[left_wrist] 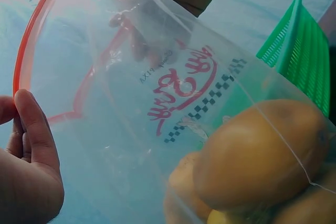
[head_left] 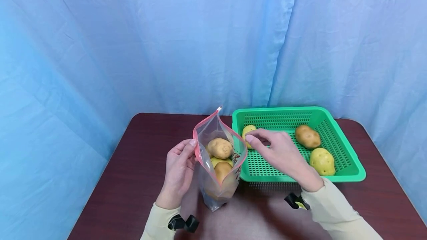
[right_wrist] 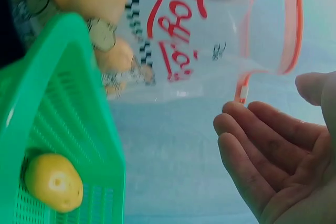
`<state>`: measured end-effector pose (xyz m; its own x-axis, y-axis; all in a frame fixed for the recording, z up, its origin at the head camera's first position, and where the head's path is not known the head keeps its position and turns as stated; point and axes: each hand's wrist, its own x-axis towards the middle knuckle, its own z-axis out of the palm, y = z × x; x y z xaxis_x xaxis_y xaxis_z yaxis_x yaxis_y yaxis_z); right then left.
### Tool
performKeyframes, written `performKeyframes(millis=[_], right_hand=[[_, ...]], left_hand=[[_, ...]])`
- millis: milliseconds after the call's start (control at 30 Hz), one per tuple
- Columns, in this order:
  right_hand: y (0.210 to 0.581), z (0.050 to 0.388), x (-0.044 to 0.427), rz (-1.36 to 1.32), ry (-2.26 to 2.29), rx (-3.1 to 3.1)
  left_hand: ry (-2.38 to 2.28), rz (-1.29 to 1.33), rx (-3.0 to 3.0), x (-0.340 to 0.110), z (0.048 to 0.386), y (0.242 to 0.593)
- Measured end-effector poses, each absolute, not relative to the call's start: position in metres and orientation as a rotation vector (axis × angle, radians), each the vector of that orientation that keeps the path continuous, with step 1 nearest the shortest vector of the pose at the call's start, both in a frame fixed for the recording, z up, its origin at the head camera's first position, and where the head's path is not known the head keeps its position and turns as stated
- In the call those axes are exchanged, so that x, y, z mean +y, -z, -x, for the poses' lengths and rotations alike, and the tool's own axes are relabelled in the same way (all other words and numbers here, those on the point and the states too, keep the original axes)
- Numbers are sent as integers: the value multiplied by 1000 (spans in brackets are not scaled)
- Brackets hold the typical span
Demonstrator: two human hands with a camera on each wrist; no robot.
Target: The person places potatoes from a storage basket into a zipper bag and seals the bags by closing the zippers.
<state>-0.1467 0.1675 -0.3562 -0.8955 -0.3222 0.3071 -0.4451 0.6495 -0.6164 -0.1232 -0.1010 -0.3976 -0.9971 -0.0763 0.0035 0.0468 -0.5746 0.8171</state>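
My left hand (head_left: 178, 171) pinches the red zip edge of a clear zip bag (head_left: 213, 203) between thumb and fingers. The bag stands upright on the table with its mouth spread wide. Inside lie several potatoes, a tan one (head_left: 220, 148) on top; red lettering marks the bag's side in both wrist views. To the right of the bag mouth hovers my right hand (head_left: 287, 155), fingers loosely bent and holding nothing, as the right wrist view (right_wrist: 278, 150) confirms. Beneath and beyond its fingertips, a yellow potato (head_left: 248, 130) sits in the green basket (head_left: 357, 173), partly hidden.
At the basket's right end lie a brown potato (head_left: 307, 136) and a yellow potato (head_left: 322, 161). The basket stands close beside the bag on a dark wooden table (head_left: 133, 180). Light blue curtains (head_left: 200, 40) hang behind and at both sides.
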Motion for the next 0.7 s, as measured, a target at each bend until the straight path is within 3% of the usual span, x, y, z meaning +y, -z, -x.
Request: performKeyframes(millis=[700], right_hand=[[363,194,196,-826,-924,-2734]], left_hand=[[2732,-58,-1417,-101,122,399]])
